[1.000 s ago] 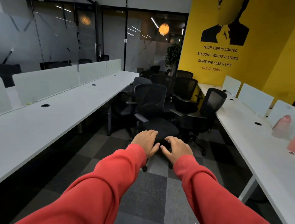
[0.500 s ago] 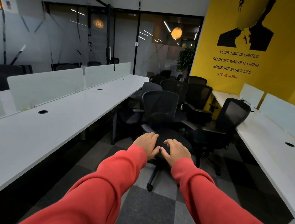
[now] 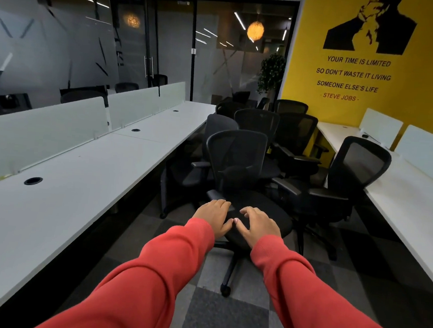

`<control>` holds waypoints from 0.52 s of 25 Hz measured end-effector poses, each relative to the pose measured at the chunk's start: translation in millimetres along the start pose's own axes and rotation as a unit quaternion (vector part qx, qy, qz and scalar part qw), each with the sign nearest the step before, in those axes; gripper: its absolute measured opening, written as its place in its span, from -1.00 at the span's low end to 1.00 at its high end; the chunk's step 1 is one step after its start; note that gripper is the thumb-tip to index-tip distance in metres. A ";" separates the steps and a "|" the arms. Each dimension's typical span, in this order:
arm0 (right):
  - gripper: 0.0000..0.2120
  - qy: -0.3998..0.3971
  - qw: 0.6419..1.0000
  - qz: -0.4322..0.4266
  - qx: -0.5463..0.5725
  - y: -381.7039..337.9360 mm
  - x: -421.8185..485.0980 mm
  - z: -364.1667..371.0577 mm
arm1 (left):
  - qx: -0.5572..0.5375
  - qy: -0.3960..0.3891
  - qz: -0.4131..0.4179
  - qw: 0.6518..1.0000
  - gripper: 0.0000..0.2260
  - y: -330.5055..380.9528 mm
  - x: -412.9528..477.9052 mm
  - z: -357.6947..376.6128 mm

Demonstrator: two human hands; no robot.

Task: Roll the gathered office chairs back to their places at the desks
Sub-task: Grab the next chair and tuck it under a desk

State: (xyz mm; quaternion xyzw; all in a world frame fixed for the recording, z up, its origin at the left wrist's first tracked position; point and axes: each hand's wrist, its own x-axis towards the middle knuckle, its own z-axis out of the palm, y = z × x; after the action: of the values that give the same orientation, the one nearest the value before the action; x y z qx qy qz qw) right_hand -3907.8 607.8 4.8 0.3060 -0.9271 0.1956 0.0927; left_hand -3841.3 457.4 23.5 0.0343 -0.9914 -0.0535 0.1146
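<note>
Several black mesh office chairs [image 3: 294, 133] stand bunched together in the aisle between two rows of white desks. The nearest chair [image 3: 236, 156] faces me, its seat [image 3: 269, 206] just ahead of my arms. My left hand [image 3: 215, 215] and my right hand [image 3: 258, 225] lie side by side, palms down, on the front of that seat, with the thumbs almost touching. The fingers are spread and only slightly bent. Both arms wear red sleeves. Another chair [image 3: 357, 172] stands to the right, close against the right desk.
A long white desk [image 3: 66, 178] with frosted dividers [image 3: 44, 134] runs along the left. A second white desk [image 3: 414, 208] runs along the right. Checkered carpet [image 3: 224, 319] lies under me. A glass wall and a potted plant [image 3: 272, 72] stand at the back, beside a yellow wall.
My view has swung left and drawn closer to the nearest chair, and the bottles on the right desk have left the frame. Both hands have stayed on the seat.
</note>
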 end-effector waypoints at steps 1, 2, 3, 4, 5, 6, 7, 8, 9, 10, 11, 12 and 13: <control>-0.61 -0.004 1.000 0.000 -0.001 4.9 11.3 5.6 | 0.000 -0.002 -0.002 1.000 -0.52 -4.7 11.5 5.8; -0.61 -0.007 1.000 0.000 0.000 10.4 23.2 11.3 | -0.001 -0.002 0.002 1.000 -0.52 -10.0 23.6 12.5; -0.61 -0.012 1.000 0.001 0.002 16.0 37.7 15.8 | -0.007 -0.014 0.000 1.000 -0.51 -14.4 37.9 18.4; -0.60 -0.013 1.000 0.005 0.009 21.7 44.9 21.1 | -0.006 -0.017 -0.006 1.000 -0.51 -15.2 45.6 25.0; -0.60 -0.014 1.000 0.009 0.012 33.7 67.1 32.4 | 0.003 -0.024 -0.014 1.000 -0.50 -18.7 67.7 35.3; -0.59 -0.015 1.000 0.011 0.014 41.0 80.5 40.4 | 0.007 -0.034 -0.015 0.999 -0.51 -21.7 80.5 43.8; -0.59 -0.025 0.999 0.016 0.014 42.1 88.7 41.8 | 0.005 -0.048 -0.018 0.999 -0.51 -22.7 86.8 46.0; -0.59 -0.028 0.999 0.016 0.022 48.5 104.6 48.6 | 0.016 -0.055 -0.015 0.998 -0.52 -26.4 102.4 53.4; -0.59 -0.029 0.999 0.014 0.023 57.7 125.5 57.2 | 0.028 -0.059 -0.017 0.998 -0.52 -31.2 125.3 62.3; -0.59 -0.030 0.999 0.011 0.027 65.0 145.1 63.1 | 0.026 -0.055 -0.020 0.998 -0.53 -36.1 145.2 67.5; -0.58 -0.037 0.999 0.009 0.033 72.4 166.2 67.3 | 0.019 -0.051 -0.030 0.998 -0.53 -43.0 166.5 71.4; -0.58 -0.045 0.998 0.005 0.041 76.5 183.1 69.0 | 0.015 -0.051 -0.041 0.998 -0.53 -50.0 184.4 74.0; -0.58 -0.056 0.997 0.000 0.047 81.3 199.2 69.8 | 0.020 -0.056 -0.047 0.997 -0.53 -55.8 202.4 76.9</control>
State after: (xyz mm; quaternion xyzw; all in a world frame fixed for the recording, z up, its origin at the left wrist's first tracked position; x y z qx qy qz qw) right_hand -4119.0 532.7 -25.2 0.3202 -0.9208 0.2213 0.0265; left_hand -4052.5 393.3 -12.1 0.0805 -0.9944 -0.0409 0.0556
